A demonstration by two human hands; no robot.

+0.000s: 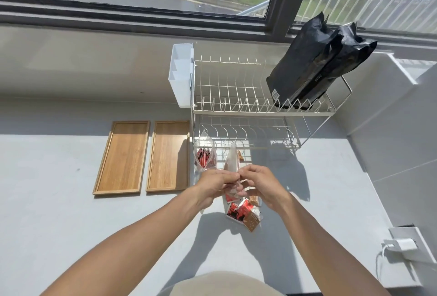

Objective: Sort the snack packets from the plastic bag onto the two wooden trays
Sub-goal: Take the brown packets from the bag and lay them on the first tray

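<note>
Two-tier wire dish rack (260, 106): largest item, set at the back of the grey counter (59, 201) under the window; two black foil bags (316, 63) are propped on its upper tier, and a white caddy (181, 74) is hung on its left end.

Two wooden trays, left tray (121, 157) and right tray (169, 156): laid side by side, left of the rack; nothing has been placed on either yet.

Clear plastic bag (233, 170): held upright above the counter, its top pinched from both sides. Left hand (216, 183) is closed on the left edge, right hand (259, 184) on the right edge, fingertips nearly touching.

Snack packets (243, 213): red-and-white and brown, bunched at the bag's bottom, just below the hands.

Second clear bag (204, 156): stood by the rack's lower tier, red packets inside.

Step judged in hand: opening the bag's mouth. Next move calls for the seal to be pulled apart and packets drawn out by kind.

Not determinable: packet count, printed labels, whether the seal is already parted; the bag's middle is covered by the fingers. A wall plug (402, 245) is seen at lower right.
</note>
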